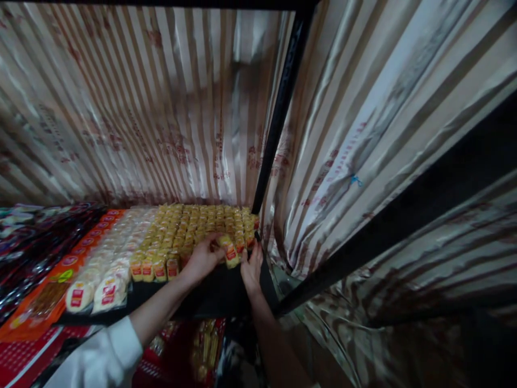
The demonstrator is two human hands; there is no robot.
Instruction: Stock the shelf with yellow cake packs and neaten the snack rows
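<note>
My left hand (205,257) is closed on a small yellow snack packet (230,253) with a red label, at the front of the shelf. Just right of that packet is my right hand (252,267), its fingers pointing up against the front of the packet rows; whether it grips one is too dark and blurred to make out. Behind both hands stand tight rows of matching yellow packets (189,221). Several of these, with red labels facing me, line the front edge left of my left forearm.
Round white packaged cakes (109,291) and orange bags (52,288) lie to the left. A black upright post (278,116) rises at the shelf's back right corner. Striped plastic sheeting (194,118) hangs behind. Beneath the shelf is a red crate (157,372) with wrapped goods.
</note>
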